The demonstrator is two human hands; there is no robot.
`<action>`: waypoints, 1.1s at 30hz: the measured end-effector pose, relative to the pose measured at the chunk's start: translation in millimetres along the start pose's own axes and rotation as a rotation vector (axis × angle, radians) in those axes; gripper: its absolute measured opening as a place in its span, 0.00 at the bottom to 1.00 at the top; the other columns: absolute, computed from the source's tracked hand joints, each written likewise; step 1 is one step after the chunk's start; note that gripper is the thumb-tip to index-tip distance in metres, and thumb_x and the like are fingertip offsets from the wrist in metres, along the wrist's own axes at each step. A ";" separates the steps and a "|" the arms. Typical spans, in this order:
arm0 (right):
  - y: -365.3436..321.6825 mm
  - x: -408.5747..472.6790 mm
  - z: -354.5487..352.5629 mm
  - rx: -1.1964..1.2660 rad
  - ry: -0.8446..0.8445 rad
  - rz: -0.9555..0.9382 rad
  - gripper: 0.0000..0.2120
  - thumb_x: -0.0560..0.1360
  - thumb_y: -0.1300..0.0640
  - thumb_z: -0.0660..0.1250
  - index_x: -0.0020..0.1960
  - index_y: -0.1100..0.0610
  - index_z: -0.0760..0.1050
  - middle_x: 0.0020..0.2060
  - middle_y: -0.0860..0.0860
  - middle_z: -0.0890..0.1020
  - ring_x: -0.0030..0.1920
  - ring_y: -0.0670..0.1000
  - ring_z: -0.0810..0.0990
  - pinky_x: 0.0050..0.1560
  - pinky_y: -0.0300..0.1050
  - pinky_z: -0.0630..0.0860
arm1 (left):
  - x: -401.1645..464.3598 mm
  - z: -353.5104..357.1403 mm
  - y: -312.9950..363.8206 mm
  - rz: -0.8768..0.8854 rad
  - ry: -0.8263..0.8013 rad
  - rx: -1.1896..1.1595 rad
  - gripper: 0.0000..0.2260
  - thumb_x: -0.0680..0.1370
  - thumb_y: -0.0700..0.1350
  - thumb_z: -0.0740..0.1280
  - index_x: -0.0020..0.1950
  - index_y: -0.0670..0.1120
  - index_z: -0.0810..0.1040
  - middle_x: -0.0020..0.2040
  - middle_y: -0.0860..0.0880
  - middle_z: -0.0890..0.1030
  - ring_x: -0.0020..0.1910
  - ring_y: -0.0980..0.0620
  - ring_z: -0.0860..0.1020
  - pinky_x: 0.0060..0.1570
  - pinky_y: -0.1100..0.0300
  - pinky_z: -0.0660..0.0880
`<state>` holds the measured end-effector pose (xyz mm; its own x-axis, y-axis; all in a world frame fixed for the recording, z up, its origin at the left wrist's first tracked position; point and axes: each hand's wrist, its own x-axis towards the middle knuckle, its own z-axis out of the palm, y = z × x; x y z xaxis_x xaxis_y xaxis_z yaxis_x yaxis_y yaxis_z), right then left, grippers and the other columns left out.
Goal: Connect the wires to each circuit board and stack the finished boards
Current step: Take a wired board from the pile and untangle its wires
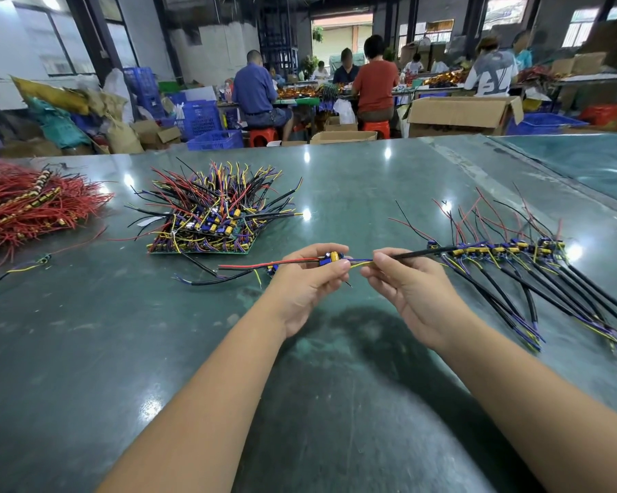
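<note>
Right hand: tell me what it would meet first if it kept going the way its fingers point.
The right hand points left, so it would likely first meet the left hand, which holds the small board; depth looks matched but is uncertain.

Small blue board (pixel 330 259) with yellow part, red wire left, black cable (pixel 420 251) right, held above table. Finished boards (pixel 495 249) in a row right. Unwired stack (pixel 207 222) behind left.
</note>
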<state>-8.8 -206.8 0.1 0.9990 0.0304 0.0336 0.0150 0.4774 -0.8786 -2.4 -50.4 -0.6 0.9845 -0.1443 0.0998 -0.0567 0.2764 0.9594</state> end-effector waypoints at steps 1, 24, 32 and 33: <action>-0.3 -0.1 0.3 0.055 -0.024 0.017 0.04 0.77 0.67 0.63 0.44 0.61 0.74 0.34 0.54 0.81 0.35 0.48 0.83 0.40 0.35 0.79 | 0.1 -0.4 1.5 -0.002 -0.012 -0.032 0.09 0.73 0.31 0.68 0.44 0.45 0.82 0.35 0.49 0.81 0.31 0.57 0.78 0.33 0.69 0.75; -6.4 3.0 -3.2 0.190 -0.011 -0.082 0.10 0.77 0.70 0.60 0.42 0.60 0.75 0.33 0.52 0.82 0.32 0.45 0.80 0.38 0.32 0.78 | 0.3 4.6 -3.1 -0.061 -0.020 -0.113 0.06 0.73 0.36 0.70 0.45 0.45 0.76 0.38 0.46 0.81 0.36 0.49 0.82 0.38 0.60 0.80; -3.1 2.6 -1.4 0.197 0.005 -0.078 0.08 0.77 0.69 0.61 0.43 0.61 0.75 0.32 0.53 0.82 0.33 0.46 0.81 0.38 0.32 0.78 | 2.7 0.7 -7.8 0.036 -0.008 0.025 0.14 0.71 0.27 0.68 0.44 0.45 0.75 0.37 0.51 0.81 0.36 0.55 0.78 0.39 0.64 0.76; -3.3 2.6 -1.9 0.200 0.009 -0.076 0.08 0.77 0.69 0.61 0.43 0.61 0.75 0.32 0.53 0.82 0.32 0.46 0.81 0.38 0.32 0.78 | 2.8 -0.4 -8.0 0.042 -0.019 0.051 0.14 0.71 0.27 0.68 0.45 0.46 0.75 0.38 0.52 0.82 0.37 0.55 0.77 0.42 0.63 0.76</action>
<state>-6.1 -210.0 2.2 0.9956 -0.0198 0.0915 0.0828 0.6428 -0.7616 0.8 -52.7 -8.1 0.9778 -0.1518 0.1443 -0.1064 0.2335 0.9665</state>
